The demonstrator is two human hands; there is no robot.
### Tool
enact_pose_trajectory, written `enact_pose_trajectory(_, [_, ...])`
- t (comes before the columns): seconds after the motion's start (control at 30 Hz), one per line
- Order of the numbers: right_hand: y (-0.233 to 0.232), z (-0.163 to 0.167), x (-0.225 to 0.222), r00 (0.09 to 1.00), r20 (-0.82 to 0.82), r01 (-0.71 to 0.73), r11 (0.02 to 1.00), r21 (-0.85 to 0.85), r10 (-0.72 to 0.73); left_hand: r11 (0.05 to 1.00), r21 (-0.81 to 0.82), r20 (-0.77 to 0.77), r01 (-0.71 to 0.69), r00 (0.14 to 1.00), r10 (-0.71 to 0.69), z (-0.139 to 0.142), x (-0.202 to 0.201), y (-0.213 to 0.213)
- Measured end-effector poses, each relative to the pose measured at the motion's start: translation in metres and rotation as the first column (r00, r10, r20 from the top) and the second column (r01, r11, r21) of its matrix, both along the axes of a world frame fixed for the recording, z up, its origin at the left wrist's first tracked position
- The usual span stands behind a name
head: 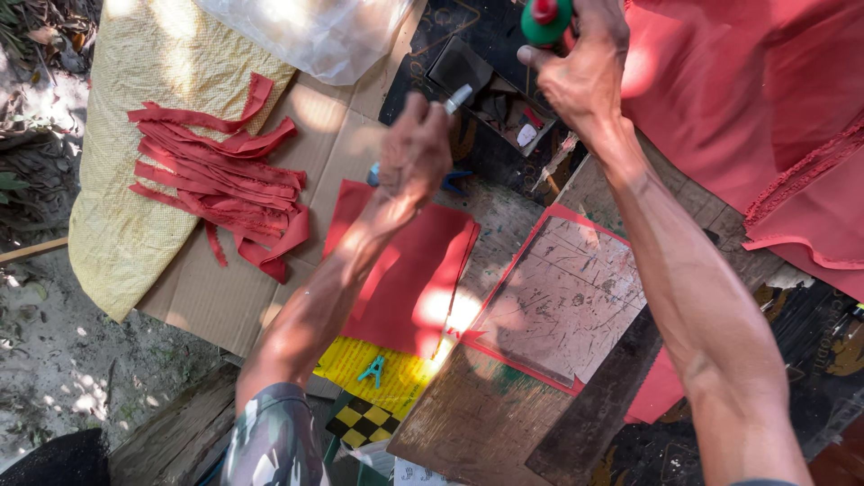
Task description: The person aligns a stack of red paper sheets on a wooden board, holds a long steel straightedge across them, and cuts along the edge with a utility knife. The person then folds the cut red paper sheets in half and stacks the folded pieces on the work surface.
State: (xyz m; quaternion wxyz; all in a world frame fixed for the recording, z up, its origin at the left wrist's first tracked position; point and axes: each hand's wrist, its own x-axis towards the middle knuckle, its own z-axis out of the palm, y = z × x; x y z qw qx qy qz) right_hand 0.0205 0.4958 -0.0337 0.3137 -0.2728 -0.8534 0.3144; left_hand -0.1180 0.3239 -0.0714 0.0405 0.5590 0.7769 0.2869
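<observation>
My left hand [416, 148] is closed around a small tool with a silvery tip [458, 97] and a blue part showing below the fingers. It hovers above the far edge of a red sheet [405, 279] lying on cardboard. My right hand [583, 63] is raised at the top of the view and grips a green object with a red cap [545, 18]. A scratched cutting board [562, 301] rests on red material below my right forearm.
A pile of cut red strips [220, 180] lies on a yellow woven sack [126, 135]. A clear plastic bag [315, 31] sits at the top, a large red sheet [765, 108] at the right, a dark tray [490, 99] of small items between my hands. Dirt ground is left.
</observation>
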Motion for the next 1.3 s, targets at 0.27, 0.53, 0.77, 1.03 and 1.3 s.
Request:
enact_pose_trajectory(0.27, [-0.018, -0.017, 0.017, 0.99, -0.101, 0.081, 0.983, -0.167, -0.099, 0.995, -0.005, 0.051, -0.101, 0.994, 0.101, -0.004, -0.001, -0.001])
enact_pose_trajectory(0.53, [-0.067, -0.023, 0.063, 0.887, 0.461, 0.01, 0.999, 0.039, -0.027, 0.995, -0.008, 0.051, -0.101, 0.994, 0.101, -0.011, 0.002, -0.001])
enact_pose_trajectory(0.77, [-0.07, -0.043, 0.073, 0.959, 0.278, 0.047, 0.998, 0.049, -0.059, 0.999, 0.048, 0.014, -0.001, 1.0, 0.0, -0.01, 0.011, -0.003])
enact_pose_trajectory(1.03, [-0.068, -0.047, 0.072, 0.988, 0.152, 0.003, 0.999, 0.051, -0.011, 0.999, 0.033, 0.002, -0.014, 1.0, 0.014, -0.008, 0.013, -0.001])
enact_pose_trajectory(1.3, [-0.066, -0.047, 0.076, 0.988, 0.151, 0.011, 0.998, 0.062, -0.02, 0.997, 0.015, 0.049, -0.071, 0.996, 0.071, -0.008, 0.011, 0.0])
